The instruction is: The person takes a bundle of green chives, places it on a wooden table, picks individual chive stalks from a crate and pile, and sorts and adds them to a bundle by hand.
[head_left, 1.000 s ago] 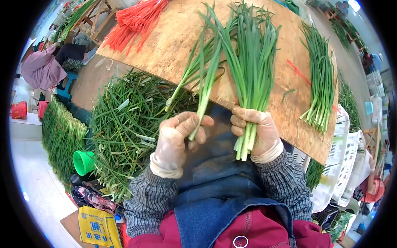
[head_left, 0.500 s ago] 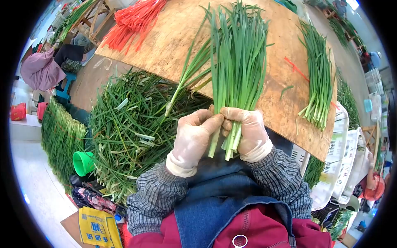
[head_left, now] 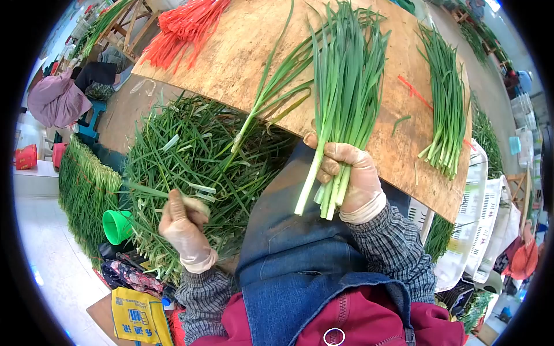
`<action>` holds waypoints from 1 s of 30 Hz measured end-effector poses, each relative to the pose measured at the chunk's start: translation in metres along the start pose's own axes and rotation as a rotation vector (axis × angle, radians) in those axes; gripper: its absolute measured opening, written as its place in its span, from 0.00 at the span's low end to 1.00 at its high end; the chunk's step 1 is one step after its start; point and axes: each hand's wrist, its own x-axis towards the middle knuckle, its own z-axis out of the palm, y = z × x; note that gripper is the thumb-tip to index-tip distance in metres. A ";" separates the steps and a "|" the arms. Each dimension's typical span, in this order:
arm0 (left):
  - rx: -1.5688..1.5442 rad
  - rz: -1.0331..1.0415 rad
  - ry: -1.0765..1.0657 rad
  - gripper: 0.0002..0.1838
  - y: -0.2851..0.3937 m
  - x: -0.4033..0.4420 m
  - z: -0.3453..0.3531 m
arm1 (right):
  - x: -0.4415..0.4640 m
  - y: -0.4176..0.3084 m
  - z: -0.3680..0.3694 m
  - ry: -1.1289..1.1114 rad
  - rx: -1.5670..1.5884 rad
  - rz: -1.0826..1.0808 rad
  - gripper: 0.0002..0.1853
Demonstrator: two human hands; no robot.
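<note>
Gloved, my right hand (head_left: 353,176) is closed around the lower stems of a bunch of garlic chives (head_left: 349,86), whose leaves fan out over the wooden board and pale stem ends stick out below. My left hand (head_left: 187,228), also gloved and slightly blurred, is over the heap of loose green leaves (head_left: 173,150). Its fingers pinch a thin chive leaf (head_left: 147,190) that trails off to the left. A few loose chives (head_left: 271,92) lie across the board's left edge.
On the wooden board (head_left: 242,57) are red ties (head_left: 184,32) and another chive bunch (head_left: 447,104). White crates (head_left: 482,225) stand at the right. At left are a green cup (head_left: 117,226), stacked chives (head_left: 86,196), a yellow bag (head_left: 138,314) and a seated person (head_left: 57,101).
My left hand has left the bunch and moved down and left over the heap, carrying a leaf. The right hand keeps the bunch, now slightly further right.
</note>
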 end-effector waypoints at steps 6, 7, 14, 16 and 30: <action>-0.008 -0.186 -0.799 0.16 0.031 -0.027 0.060 | 0.000 0.009 -0.001 -0.060 -0.034 0.065 0.18; 0.001 -0.261 -0.910 0.14 0.036 -0.028 0.069 | -0.002 0.008 0.000 -0.060 -0.037 0.065 0.18; 0.017 -0.130 -0.692 0.05 0.031 -0.037 0.093 | -0.010 0.001 0.004 0.163 -0.299 -0.117 0.15; -0.026 -0.096 -0.714 0.06 0.030 -0.042 0.097 | -0.011 0.000 0.003 0.137 -0.334 -0.085 0.13; -0.098 -0.304 -0.895 0.05 0.043 -0.021 0.115 | -0.011 0.006 0.001 0.277 -0.285 -0.055 0.04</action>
